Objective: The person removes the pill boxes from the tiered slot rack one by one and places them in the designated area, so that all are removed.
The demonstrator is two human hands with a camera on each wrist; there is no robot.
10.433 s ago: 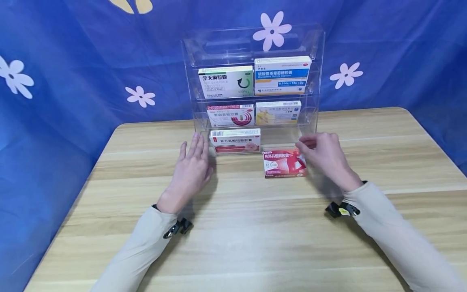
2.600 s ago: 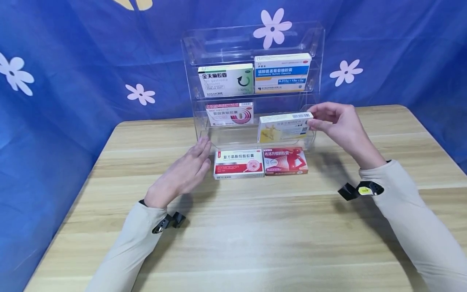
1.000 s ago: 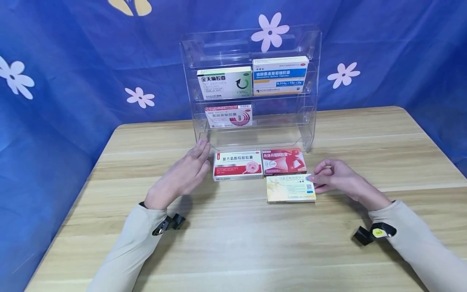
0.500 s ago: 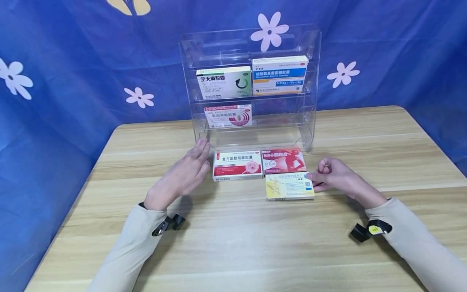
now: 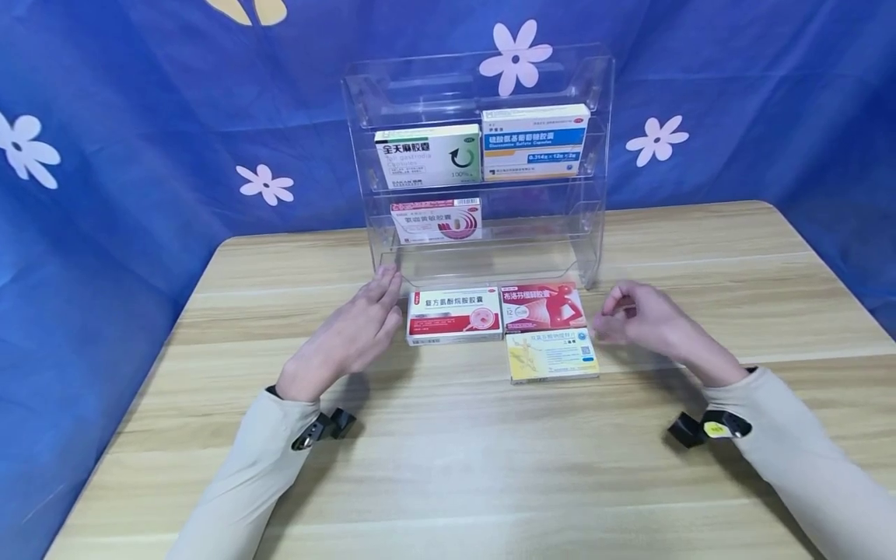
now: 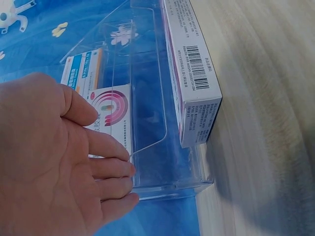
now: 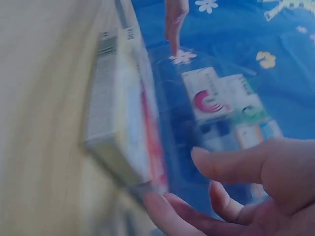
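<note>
The right hand is loosely bent and grasps nothing, its thumb and fingers apart just beside the right ends of two boxes. The right wrist view is blurred, so whether a fingertip brushes either box cannot be told. The yellow-and-white box lies flat on the table, just in front of the red box; the red-and-white box lies flat to the left of the red one.

The left hand holds nothing either, its fingers fairly straight at the lower left corner of the clear rack. A push there could skew the light-looking rack, and its thumb side is near enough to nudge the red-and-white box.

Above, the pink-and-white box leans on a lower shelf, with the green-and-white box and the blue-and-white box on the shelf over it. A jolt to the rack might tip these three forward; a careless sweep of the right fingers could knock the flat boxes askew.
</note>
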